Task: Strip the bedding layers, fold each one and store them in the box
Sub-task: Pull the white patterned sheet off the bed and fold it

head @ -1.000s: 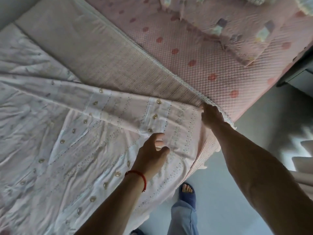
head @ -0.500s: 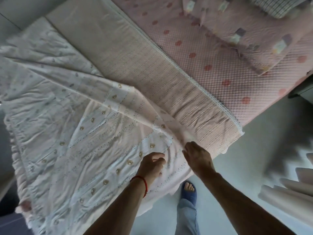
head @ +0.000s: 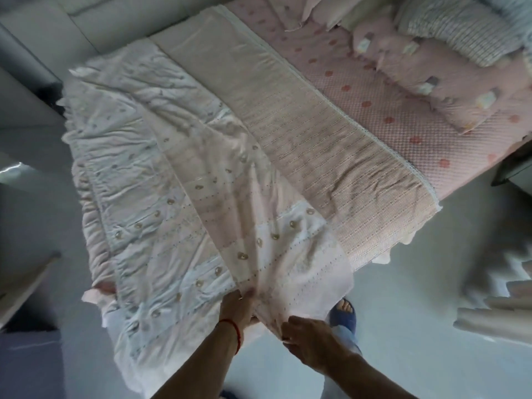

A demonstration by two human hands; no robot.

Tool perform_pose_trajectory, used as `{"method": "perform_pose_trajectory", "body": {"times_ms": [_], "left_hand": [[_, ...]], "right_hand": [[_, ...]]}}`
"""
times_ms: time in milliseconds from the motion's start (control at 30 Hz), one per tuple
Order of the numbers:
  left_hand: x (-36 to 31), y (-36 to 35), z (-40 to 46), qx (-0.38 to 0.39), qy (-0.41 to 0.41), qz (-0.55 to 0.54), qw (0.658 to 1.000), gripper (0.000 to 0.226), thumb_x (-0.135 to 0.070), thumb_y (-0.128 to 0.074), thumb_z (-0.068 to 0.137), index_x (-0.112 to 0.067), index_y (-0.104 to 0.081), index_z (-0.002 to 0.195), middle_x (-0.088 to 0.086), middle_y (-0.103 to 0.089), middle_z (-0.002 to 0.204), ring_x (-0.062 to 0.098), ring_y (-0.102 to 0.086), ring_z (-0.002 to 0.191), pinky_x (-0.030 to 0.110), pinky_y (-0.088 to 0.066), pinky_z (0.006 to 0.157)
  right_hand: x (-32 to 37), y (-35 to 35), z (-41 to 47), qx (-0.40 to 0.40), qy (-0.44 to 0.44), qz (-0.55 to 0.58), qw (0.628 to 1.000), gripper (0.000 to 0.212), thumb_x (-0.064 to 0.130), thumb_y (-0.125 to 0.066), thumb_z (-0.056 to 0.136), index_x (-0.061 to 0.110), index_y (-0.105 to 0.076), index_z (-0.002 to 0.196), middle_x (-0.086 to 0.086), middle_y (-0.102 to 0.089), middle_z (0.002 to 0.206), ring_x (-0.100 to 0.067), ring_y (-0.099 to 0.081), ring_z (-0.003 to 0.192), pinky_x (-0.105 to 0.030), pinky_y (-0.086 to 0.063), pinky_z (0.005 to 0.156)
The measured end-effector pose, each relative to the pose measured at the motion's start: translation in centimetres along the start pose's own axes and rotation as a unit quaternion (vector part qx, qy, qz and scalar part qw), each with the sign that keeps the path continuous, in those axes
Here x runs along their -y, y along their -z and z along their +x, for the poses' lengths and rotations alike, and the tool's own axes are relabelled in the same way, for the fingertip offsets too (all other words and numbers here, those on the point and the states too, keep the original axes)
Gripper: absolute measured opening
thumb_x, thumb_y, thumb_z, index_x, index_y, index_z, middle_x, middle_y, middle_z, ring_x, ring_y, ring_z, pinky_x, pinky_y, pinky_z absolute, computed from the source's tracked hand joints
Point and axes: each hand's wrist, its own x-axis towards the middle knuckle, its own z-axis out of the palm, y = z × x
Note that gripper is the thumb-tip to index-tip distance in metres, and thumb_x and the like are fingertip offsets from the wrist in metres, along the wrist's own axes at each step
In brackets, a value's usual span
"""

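Observation:
A thin pale pink and white sheet [head: 184,214] with small printed motifs lies rumpled over the near end of the bed, its edge pulled off the bed's side toward me. My left hand [head: 237,311], with a red string at the wrist, grips the sheet's near edge. My right hand [head: 308,349] pinches the same edge just to the right, lower down. Beneath it lies a beige woven blanket [head: 325,156] with a white lace border. Under that is a pink quilted mattress pad [head: 403,131] with red dots.
Pink pillows [head: 431,82] and a striped cushion [head: 460,33] sit at the bed's far right. My foot in a blue slipper [head: 344,313] stands on the grey floor. Pale rolled items [head: 501,321] lie at right. A dark bedside unit [head: 515,168] stands at the right edge.
Both hands have drawn back toward me, pulling the patterned sheet off the woven blanket and over the bed's side. The view has pulled back and shows more of the bed.

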Motion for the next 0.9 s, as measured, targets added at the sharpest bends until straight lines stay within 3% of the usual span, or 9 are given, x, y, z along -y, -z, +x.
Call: {"method": "perform_pose_trajectory", "body": {"times_ms": [67, 100, 267, 300, 433, 567, 700, 767, 900], "left_hand": [[3.3, 5.0, -0.1, 0.039, -0.005, -0.001, 0.999, 0.008, -0.013, -0.07, 0.094, -0.007, -0.072, 0.1, 0.014, -0.077, 0.096, 0.03, -0.075, 0.085, 0.038, -0.063, 0.066], [4.3, 6.6, -0.3, 0.051, -0.003, -0.01, 0.999, 0.01, -0.013, -0.068, 0.095, -0.006, -0.072, 0.101, 0.013, -0.077, 0.095, 0.029, -0.075, 0.085, 0.035, -0.062, 0.062], [8.5, 15.4, -1.6, 0.09, 0.015, 0.005, 0.996, 0.017, -0.016, -0.059, 0.102, -0.002, -0.068, 0.105, 0.018, -0.074, 0.101, 0.028, -0.073, 0.083, 0.033, -0.061, 0.06], [8.7, 16.3, -1.4, 0.086, 0.016, 0.019, 0.996, 0.017, -0.015, -0.059, 0.101, -0.001, -0.066, 0.107, 0.019, -0.073, 0.105, 0.029, -0.073, 0.08, 0.034, -0.061, 0.058], [9.8, 19.5, -1.4, 0.091, 0.029, 0.075, 0.993, 0.016, -0.012, -0.057, 0.102, -0.001, -0.063, 0.113, 0.018, -0.071, 0.111, 0.029, -0.074, 0.075, 0.034, -0.061, 0.062], [11.1, 22.2, -1.7, 0.116, 0.069, 0.132, 0.982, 0.02, -0.013, -0.056, 0.1, -0.015, -0.063, 0.119, 0.008, -0.069, 0.1, 0.028, -0.064, 0.074, 0.03, -0.052, 0.061], [10.4, 25.0, -0.4, 0.073, 0.05, 0.21, 0.974, 0.018, -0.007, -0.053, 0.098, -0.017, -0.063, 0.108, 0.011, -0.062, 0.095, 0.025, -0.055, 0.07, 0.029, -0.049, 0.059], [9.4, 26.1, 0.1, 0.063, 0.043, 0.25, 0.965, 0.011, -0.011, -0.053, 0.099, -0.014, -0.063, 0.097, 0.012, -0.06, 0.09, 0.025, -0.054, 0.069, 0.03, -0.049, 0.057], [6.8, 27.2, 2.8, 0.078, -0.001, 0.338, 0.938, 0.018, -0.006, -0.052, 0.096, -0.013, -0.064, 0.085, 0.01, -0.063, 0.086, 0.025, -0.062, 0.076, 0.036, -0.053, 0.07]], "right_hand": [[3.6, 0.3, 0.7, -0.087, -0.018, 0.033, 0.996, 0.02, 0.04, -0.077, 0.077, 0.03, -0.061, 0.083, 0.014, -0.062, 0.077, -0.007, -0.065, 0.063, -0.021, -0.052, 0.051], [6.3, 0.3, 0.5, -0.069, -0.051, 0.033, 0.996, 0.019, 0.039, -0.076, 0.076, 0.028, -0.062, 0.083, 0.011, -0.062, 0.077, -0.012, -0.067, 0.062, -0.024, -0.053, 0.051], [18.4, 0.0, 0.2, -0.03, -0.168, 0.07, 0.983, 0.013, 0.029, -0.063, 0.093, 0.02, -0.065, 0.102, -0.004, -0.066, 0.098, -0.029, -0.07, 0.085, -0.033, -0.055, 0.068], [19.6, 0.1, 0.4, 0.014, -0.174, 0.074, 0.982, 0.018, 0.026, -0.056, 0.096, 0.017, -0.064, 0.11, -0.009, -0.065, 0.106, -0.034, -0.068, 0.093, -0.037, -0.055, 0.076], [21.8, -1.1, 1.0, 0.072, -0.154, 0.051, 0.984, 0.026, 0.02, -0.053, 0.099, 0.014, -0.064, 0.121, -0.012, -0.064, 0.117, -0.039, -0.066, 0.106, -0.045, -0.056, 0.089], [21.5, -3.6, 2.2, 0.135, -0.151, 0.066, 0.977, 0.031, 0.015, -0.051, 0.098, 0.014, -0.066, 0.125, -0.01, -0.063, 0.125, -0.037, -0.064, 0.115, -0.044, -0.053, 0.096], [21.5, -5.8, 2.7, 0.246, -0.171, 0.058, 0.952, 0.039, 0.026, -0.057, 0.094, 0.014, -0.062, 0.13, -0.015, -0.058, 0.135, -0.037, -0.056, 0.125, -0.049, -0.046, 0.106], [21.5, -6.4, 2.8, 0.253, -0.218, 0.091, 0.938, 0.039, 0.024, -0.057, 0.094, 0.015, -0.062, 0.131, -0.015, -0.058, 0.138, -0.036, -0.056, 0.127, -0.048, -0.047, 0.107], [21.2, -6.6, 4.0, 0.252, -0.299, 0.147, 0.909, 0.042, 0.02, -0.055, 0.096, 0.017, -0.059, 0.138, -0.012, -0.054, 0.146, -0.034, -0.054, 0.133, -0.044, -0.046, 0.11]]}}
